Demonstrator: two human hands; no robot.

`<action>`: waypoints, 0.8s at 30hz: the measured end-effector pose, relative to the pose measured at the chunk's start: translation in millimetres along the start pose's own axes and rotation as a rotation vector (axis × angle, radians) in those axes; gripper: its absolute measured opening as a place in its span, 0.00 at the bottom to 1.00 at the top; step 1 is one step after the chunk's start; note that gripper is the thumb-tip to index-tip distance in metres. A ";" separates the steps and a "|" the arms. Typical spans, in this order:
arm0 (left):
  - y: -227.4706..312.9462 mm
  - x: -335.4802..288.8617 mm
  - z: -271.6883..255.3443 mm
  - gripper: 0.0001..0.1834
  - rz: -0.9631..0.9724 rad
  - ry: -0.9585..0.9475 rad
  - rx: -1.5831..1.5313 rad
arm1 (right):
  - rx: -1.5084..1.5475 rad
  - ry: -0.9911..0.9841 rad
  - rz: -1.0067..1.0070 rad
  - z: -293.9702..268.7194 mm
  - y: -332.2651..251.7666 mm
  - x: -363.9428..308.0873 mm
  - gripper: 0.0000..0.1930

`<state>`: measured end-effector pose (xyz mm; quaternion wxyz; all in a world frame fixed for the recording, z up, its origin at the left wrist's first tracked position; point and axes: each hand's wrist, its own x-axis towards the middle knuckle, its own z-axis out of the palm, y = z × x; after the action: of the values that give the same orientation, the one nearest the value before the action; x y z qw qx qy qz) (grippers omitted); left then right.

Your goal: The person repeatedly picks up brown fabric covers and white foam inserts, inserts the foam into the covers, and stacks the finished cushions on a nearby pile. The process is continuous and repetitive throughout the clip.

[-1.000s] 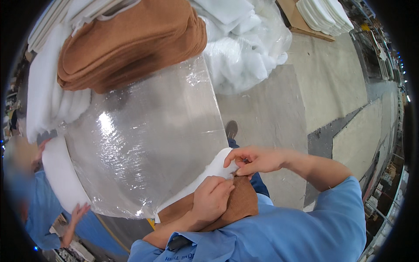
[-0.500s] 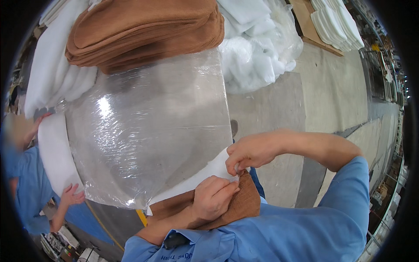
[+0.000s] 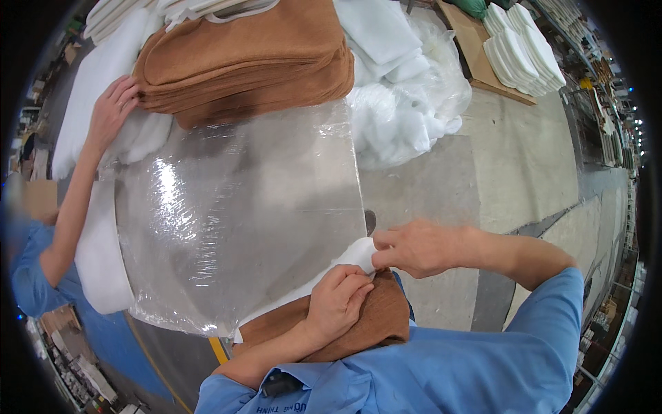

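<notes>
Against my front lies a brown fabric cover (image 3: 383, 314) with a white padding sheet (image 3: 353, 257) along its far side. My left hand (image 3: 339, 301) is closed on the cover's upper edge, thumb and fingers pressed together. Just right of it, my right hand (image 3: 424, 248) pinches the right end of the padding, its fingertips partly hidden behind the hand. Both hands are at the near right edge of a table (image 3: 248, 214) wrapped in clear plastic film.
A stack of brown covers (image 3: 241, 62) sits at the table's far side. White padding (image 3: 76, 117) is piled at far left, bagged padding (image 3: 396, 117) at far right. A co-worker's hand (image 3: 114, 103) touches the stack; another padding piece (image 3: 103, 255) hangs by the left edge.
My right hand has shifted slightly right and turned, its fingers now on the padding's end. The left hand barely moved. The co-worker let go of the left padding piece and reached to the brown stack.
</notes>
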<state>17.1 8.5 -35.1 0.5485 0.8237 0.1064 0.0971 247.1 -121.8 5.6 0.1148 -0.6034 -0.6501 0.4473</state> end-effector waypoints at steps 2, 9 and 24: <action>-0.1 -0.1 2.0 0.07 0.001 -0.010 0.017 | 0.250 0.069 0.105 11.5 6.9 0.3 0.04; -1.6 1.4 2.5 0.05 -0.009 -0.042 -0.015 | 0.486 -0.030 0.040 25.3 33.6 14.3 0.04; 7.3 -34.1 13.2 0.07 -0.215 0.153 0.024 | -0.221 0.707 -0.113 79.6 -31.8 -17.7 0.08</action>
<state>-11.4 -15.4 -34.8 0.5359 0.8043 0.2369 0.0988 174.9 -168.7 -10.2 0.2907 -0.6926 -0.6469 0.1317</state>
